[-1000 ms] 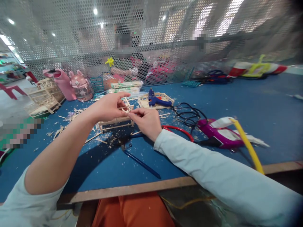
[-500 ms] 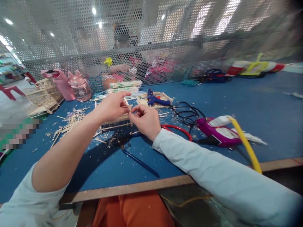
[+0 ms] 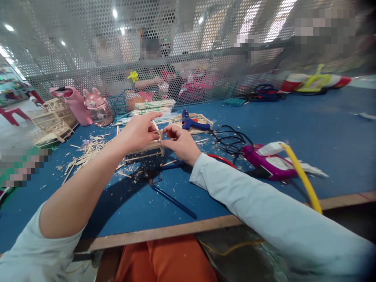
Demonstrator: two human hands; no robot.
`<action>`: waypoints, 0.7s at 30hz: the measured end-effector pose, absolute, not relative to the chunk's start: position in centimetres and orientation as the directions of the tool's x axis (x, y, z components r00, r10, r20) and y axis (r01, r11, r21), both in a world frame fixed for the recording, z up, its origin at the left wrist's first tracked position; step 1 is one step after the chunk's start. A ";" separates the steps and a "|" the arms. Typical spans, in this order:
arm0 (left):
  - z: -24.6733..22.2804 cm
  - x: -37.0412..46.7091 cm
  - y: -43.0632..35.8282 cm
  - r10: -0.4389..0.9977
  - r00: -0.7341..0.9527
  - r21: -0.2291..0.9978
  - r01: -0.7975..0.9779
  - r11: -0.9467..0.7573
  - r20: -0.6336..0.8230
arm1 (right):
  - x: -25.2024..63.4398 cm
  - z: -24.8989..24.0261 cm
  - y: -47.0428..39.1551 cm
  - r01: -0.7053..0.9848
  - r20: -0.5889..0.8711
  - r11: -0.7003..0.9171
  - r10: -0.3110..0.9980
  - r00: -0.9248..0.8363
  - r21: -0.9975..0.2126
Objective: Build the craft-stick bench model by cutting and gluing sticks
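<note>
Wooden frame (image 3: pixel 149 148), one, boxy, slim-barred; left hand (image 3: pixel 140 131) pinches one thin stick (image 3: pixel 159 132), right hand (image 3: pixel 182 145) with grip parted

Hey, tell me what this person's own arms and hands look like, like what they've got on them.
Both hands, left and right, are without gloves. The left sleeve is pale blue and ends near the elbow, leaving the forearm bare. The right sleeve, also pale blue and wrinkled, reaches the wrist.
</note>
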State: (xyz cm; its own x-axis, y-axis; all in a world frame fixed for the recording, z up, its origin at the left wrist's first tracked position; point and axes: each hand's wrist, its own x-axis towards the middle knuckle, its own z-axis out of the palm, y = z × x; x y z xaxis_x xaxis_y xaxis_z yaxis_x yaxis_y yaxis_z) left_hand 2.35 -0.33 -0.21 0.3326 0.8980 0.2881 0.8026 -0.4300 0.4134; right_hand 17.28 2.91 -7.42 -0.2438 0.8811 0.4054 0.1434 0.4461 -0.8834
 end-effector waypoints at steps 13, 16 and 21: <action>0.0 2.4 -0.7 0.905 0.295 0.393 0.827 -0.402 0.305 | 17.2 -6.3 4.1 0.152 0.395 0.508 0.796 -0.458 -0.847; 0.0 2.5 -0.8 0.908 0.292 0.397 0.827 -0.397 0.299 | 17.6 -5.9 4.5 0.138 0.348 0.480 0.779 -0.522 -0.866; 0.2 2.7 -1.1 0.913 0.286 0.396 0.832 -0.387 0.292 | 17.7 -5.7 4.6 0.177 0.379 0.526 0.771 -0.511 -0.832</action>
State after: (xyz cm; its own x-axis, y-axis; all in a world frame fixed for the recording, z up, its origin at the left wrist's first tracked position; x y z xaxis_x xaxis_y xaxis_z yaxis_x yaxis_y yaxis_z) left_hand 2.65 -1.08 0.16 0.2859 0.9127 0.2918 0.8325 -0.3874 0.3961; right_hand 17.66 4.56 -5.68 -0.5110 0.7714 0.3792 0.1766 0.5259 -0.8320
